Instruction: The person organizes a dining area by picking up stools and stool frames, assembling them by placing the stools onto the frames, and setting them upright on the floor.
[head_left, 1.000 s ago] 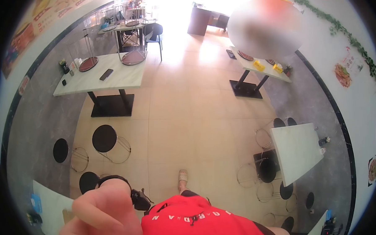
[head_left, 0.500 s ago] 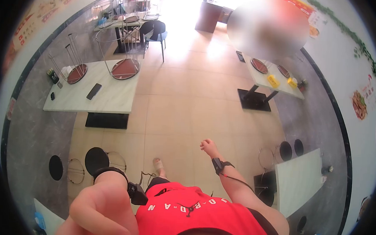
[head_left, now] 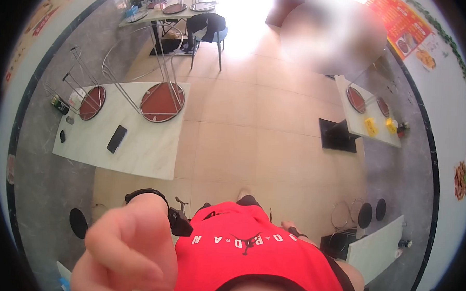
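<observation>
My left hand (head_left: 127, 239) is raised close to the camera at the lower left, its fingers curled inward. Whatever lies within those fingers, if anything, is hidden. A black strap with a small device (head_left: 177, 221) is on that wrist. Low beside my red top (head_left: 244, 245), my right hand (head_left: 287, 226) hangs with loosely parted fingers and nothing visible in it. It also wears a wrist strap (head_left: 296, 232). Neither hand touches a table. Nearest ahead on the left is a marble-patterned table (head_left: 144, 152) with a black phone (head_left: 117, 139) lying on it.
Upturned stools, with round brown seats (head_left: 163, 102), rest on the left table. A chair (head_left: 212, 33) stands farther back. On the right are a table with yellow packs (head_left: 370, 126), a nearer table (head_left: 376, 250) and black stools (head_left: 365, 216). Tiled floor (head_left: 244, 130) runs between; a blurred patch covers the upper right.
The tables and chair appear closer and lower, as I have moved forward. My right hand has swung back from in front of me to beside my body. My left hand stays raised and curled.
</observation>
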Demonstrator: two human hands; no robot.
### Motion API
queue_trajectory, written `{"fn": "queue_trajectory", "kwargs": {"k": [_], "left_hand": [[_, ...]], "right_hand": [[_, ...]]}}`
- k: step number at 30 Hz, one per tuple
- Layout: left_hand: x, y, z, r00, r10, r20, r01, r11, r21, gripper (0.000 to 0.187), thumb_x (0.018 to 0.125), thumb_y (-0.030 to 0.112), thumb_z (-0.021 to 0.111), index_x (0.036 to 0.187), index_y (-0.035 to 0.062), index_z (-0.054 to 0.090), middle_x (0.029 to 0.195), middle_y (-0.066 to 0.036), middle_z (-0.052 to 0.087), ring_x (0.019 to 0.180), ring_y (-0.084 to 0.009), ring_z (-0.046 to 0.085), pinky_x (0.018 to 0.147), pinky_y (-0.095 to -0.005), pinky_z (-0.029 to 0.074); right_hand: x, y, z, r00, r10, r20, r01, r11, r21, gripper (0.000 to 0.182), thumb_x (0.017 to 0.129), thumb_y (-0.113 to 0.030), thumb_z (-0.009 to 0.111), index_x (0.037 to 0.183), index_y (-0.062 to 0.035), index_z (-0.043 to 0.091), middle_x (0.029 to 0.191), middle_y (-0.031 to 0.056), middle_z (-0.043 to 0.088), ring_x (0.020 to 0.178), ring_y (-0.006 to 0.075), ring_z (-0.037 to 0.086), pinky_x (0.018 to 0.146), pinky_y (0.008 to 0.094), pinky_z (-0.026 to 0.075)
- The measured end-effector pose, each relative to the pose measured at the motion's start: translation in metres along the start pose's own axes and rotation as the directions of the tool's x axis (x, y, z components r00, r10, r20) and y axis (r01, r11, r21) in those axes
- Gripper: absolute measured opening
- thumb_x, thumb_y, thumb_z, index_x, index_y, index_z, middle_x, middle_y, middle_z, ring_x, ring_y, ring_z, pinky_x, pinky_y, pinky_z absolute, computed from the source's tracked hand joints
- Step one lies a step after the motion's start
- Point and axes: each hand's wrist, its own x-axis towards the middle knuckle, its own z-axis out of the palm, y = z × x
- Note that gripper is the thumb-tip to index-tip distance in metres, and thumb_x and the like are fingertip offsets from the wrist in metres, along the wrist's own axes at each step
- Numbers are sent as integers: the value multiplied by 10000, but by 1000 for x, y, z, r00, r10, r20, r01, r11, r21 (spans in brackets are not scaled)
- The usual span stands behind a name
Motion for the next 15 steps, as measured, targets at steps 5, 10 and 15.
{"fn": "queue_trajectory", "kwargs": {"k": [5,10,15], "left_hand": [[-45,-133,-16,951,-303,61,242,852,464,117,793,37,612,844,99,526,904,-53,509,812,-227,487,680,-350,446],[-208,-257,-68,620,-472,-626,784,356,508,379,808,77,659,1113,10,444,1063,-114,464,942,-236,482,835,-335,426],[-300,-303,-122,457,-462,-760,768,-227,600,636,783,118,739,1288,-15,375,1214,-151,456,1101,-234,462,915,-342,422]], "right_hand": [[136,32,-39,997,69,-27,-72,993,-95,224,873,-201,556,1007,-31,615,787,147,656,738,303,649,611,441,530],[268,-99,-117,892,-356,277,444,584,-679,249,874,-186,559,1050,-11,591,818,151,667,720,285,658,583,429,530],[288,-403,-170,968,-240,77,234,969,80,176,872,-182,541,970,-39,574,775,91,637,571,191,606,452,329,470]]}}
